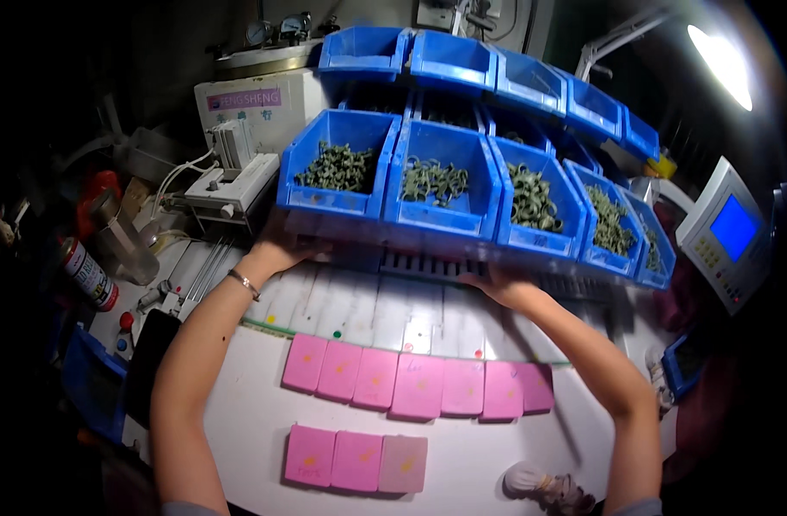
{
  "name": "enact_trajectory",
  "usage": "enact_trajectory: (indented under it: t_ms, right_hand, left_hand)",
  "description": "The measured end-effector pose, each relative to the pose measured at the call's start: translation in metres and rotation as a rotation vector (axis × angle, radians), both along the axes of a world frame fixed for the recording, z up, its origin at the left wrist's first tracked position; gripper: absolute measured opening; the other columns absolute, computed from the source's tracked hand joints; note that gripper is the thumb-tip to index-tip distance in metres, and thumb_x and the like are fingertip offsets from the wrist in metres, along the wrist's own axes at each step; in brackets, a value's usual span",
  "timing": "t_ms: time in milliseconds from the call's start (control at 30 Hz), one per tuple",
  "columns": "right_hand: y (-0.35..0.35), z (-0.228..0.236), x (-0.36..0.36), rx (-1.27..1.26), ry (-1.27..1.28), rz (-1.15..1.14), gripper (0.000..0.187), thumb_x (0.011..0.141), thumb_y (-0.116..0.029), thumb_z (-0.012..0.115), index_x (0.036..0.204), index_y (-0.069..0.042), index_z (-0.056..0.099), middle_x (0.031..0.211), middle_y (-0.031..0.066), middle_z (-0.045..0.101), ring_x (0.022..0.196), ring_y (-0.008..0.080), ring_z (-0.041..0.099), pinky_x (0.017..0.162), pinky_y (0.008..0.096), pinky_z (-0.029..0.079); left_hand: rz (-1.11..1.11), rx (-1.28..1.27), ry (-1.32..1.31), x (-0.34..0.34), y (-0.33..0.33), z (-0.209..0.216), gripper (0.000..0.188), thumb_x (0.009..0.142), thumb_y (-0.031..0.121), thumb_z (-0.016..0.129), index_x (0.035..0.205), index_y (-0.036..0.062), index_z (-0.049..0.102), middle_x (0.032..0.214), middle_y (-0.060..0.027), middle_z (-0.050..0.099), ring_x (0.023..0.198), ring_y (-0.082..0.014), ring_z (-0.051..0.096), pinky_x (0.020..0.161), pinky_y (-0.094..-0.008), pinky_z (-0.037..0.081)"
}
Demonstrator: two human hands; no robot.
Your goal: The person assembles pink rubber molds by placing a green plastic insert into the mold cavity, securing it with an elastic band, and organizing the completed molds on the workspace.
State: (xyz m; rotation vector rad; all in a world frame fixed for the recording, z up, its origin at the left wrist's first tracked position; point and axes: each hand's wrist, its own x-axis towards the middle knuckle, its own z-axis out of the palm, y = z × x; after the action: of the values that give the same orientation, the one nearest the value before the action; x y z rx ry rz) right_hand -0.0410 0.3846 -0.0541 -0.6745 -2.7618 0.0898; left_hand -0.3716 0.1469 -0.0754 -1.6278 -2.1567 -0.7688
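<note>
We reach our left hand (277, 251) and right hand (497, 286) under the blue bins (434, 182) above the pink cards (418, 385); fingers hidden, so we cannot tell the grip.

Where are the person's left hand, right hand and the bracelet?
left hand (277, 252), head view, back of the hand under the blue bins.
right hand (504, 288), head view, back of the hand.
bracelet (244, 283), head view, band across the left wrist.

Both hands, left (277, 254) and right (497, 284), reach under blue bins (432, 185) of green parts; pink cards (415, 387) on table.
</note>
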Motion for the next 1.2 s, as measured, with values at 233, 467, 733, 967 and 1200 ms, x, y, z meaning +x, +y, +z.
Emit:
enact_trajectory:
  t_ms: [233,467,733,967,1200]
  right_hand:
    - [0.029,0.011,-0.037,-0.367,0.000,0.241,0.070,0.082,-0.061,0.051,0.125,-0.006,0.051,0.126,0.0217,0.051,0.118,0.0307,0.046,0.100,0.0398,0.037]
    - [0.042,0.020,-0.048,-0.397,-0.038,0.262,0.070,0.082,-0.061,0.051,0.125,-0.006,0.051,0.126,0.0219,0.051,0.118,0.0307,0.046,0.100,0.0399,0.037]
    - [0.045,0.015,-0.058,-0.415,-0.061,0.300,0.070,0.082,-0.061,0.052,0.126,-0.006,0.051,0.125,0.0221,0.051,0.118,0.0306,0.046,0.100,0.0401,0.037]
    - [0.045,0.012,-0.061,-0.425,-0.072,0.314,0.070,0.082,-0.061,0.052,0.126,-0.006,0.050,0.125,0.0222,0.051,0.118,0.0306,0.047,0.099,0.0402,0.037]
    - [0.042,0.013,-0.063,-0.429,-0.078,0.332,0.070,0.082,-0.061,0.052,0.126,-0.006,0.050,0.125,0.0223,0.051,0.118,0.0305,0.047,0.099,0.0404,0.037]
  left_hand:
    - [-0.109,-0.123,-0.026,-0.003,0.028,-0.007,0.078,0.070,0.054,0.070,0.129,0.0104,0.044,0.131,-0.0127,0.045,0.122,-0.0305,0.041,0.105,-0.0403,0.031]
    - [-0.207,-0.226,0.031,0.030,0.040,0.026,0.080,0.075,0.064,0.059,0.134,0.0143,0.040,0.136,-0.0119,0.040,0.126,-0.0301,0.037,0.107,-0.0421,0.029]
    - [-0.181,-0.236,0.288,0.018,0.054,0.027,0.067,0.082,0.059,0.051,0.133,0.0174,0.042,0.138,-0.0079,0.040,0.125,-0.0272,0.039,0.106,-0.0418,0.030]
    - [-0.161,-0.196,0.134,0.015,0.056,0.023,0.060,0.086,0.057,0.046,0.133,0.0198,0.043,0.138,-0.0050,0.042,0.125,-0.0244,0.040,0.106,-0.0399,0.031]
    - [-0.128,-0.198,0.111,0.023,0.060,0.028,0.059,0.086,0.056,0.046,0.132,0.0192,0.044,0.137,-0.0056,0.043,0.124,-0.0250,0.041,0.105,-0.0401,0.032]
